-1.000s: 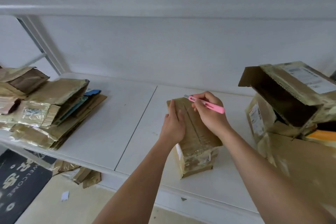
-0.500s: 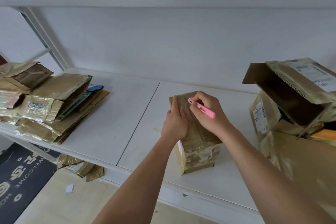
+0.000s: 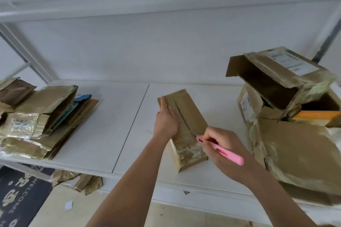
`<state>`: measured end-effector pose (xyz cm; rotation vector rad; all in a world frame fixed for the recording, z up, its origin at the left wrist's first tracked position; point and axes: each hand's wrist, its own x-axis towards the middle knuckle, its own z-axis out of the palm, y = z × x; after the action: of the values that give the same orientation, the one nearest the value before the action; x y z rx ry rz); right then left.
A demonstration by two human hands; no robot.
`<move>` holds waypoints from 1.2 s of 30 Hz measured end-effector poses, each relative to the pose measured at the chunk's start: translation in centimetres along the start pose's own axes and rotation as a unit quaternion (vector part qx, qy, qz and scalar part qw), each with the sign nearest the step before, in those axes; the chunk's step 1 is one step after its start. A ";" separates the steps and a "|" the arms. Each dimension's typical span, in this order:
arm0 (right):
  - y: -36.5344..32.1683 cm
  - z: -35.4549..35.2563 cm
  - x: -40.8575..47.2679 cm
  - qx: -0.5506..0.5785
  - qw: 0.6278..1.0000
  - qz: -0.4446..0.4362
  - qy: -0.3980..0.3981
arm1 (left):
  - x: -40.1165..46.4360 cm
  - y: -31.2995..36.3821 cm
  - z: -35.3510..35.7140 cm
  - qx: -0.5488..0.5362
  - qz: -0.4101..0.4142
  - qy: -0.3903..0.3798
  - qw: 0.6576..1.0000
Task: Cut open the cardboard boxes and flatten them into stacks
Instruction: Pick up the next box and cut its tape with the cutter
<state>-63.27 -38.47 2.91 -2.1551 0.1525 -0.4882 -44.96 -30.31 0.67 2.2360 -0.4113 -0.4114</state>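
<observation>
A small taped cardboard box point(image 3: 190, 116) lies lengthwise on the white table point(image 3: 103, 120), with a dark slit running down the middle of its top. My left hand point(image 3: 166, 119) presses flat on the box's left side. My right hand point(image 3: 221, 143) grips a pink box cutter point(image 3: 223, 150) with its tip at the near end of the slit. A stack of flattened boxes point(image 3: 42, 121) lies at the table's left end.
Opened cardboard boxes point(image 3: 282, 83) with shipping labels are piled at the right, above a large flat cardboard sheet point(image 3: 302, 151). Cardboard scraps point(image 3: 81, 180) lie on the floor under the table, beside a dark welcome mat point(image 3: 16, 195). A white wall stands behind.
My right hand has drawn the pink cutter from the box's far end toward me, leaving a long slit along the top. My left hand has stayed on the box.
</observation>
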 end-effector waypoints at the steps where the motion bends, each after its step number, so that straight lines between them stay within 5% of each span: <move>1: 0.1 -0.1 -0.5 -0.003 1.000 -0.011 0.010 | 0.0 0.1 0.0 0.000 -0.004 -0.001 1.000; 8: 1.5 -0.1 -2.9 0.121 0.985 0.021 0.118 | 0.0 0.8 -0.5 0.113 0.036 0.023 0.993; 12: 3.1 1.9 -3.0 0.298 0.880 0.167 0.331 | 1.4 0.2 -2.1 0.127 0.069 -0.020 0.989; 15: 1.2 4.0 -4.0 0.282 0.883 0.127 0.352 | 0.9 0.4 -2.5 0.146 0.063 -0.011 0.987; 19: 1.6 3.9 -2.0 0.265 0.882 0.099 0.376 | -0.9 1.3 -1.8 0.316 0.007 0.058 0.947; 21: 2.7 2.9 -0.2 0.284 0.869 0.119 0.387 | -1.3 1.5 -1.5 0.359 0.072 0.084 0.927; 25: 4.2 1.6 1.3 0.386 0.811 0.156 0.411 | -1.0 1.2 -0.7 0.296 0.237 -0.054 0.924; 29: 4.5 1.9 1.1 0.420 0.778 0.172 0.434 | -1.1 0.6 0.3 0.345 0.237 -0.044 0.907; 36: 5.2 2.5 1.7 0.384 0.795 0.187 0.430 | -1.1 0.8 0.2 0.355 0.216 -0.070 0.907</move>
<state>-60.31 -40.17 -2.12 -0.9455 0.7305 -1.0506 -46.16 -30.44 1.36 2.6982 -1.2738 -0.1949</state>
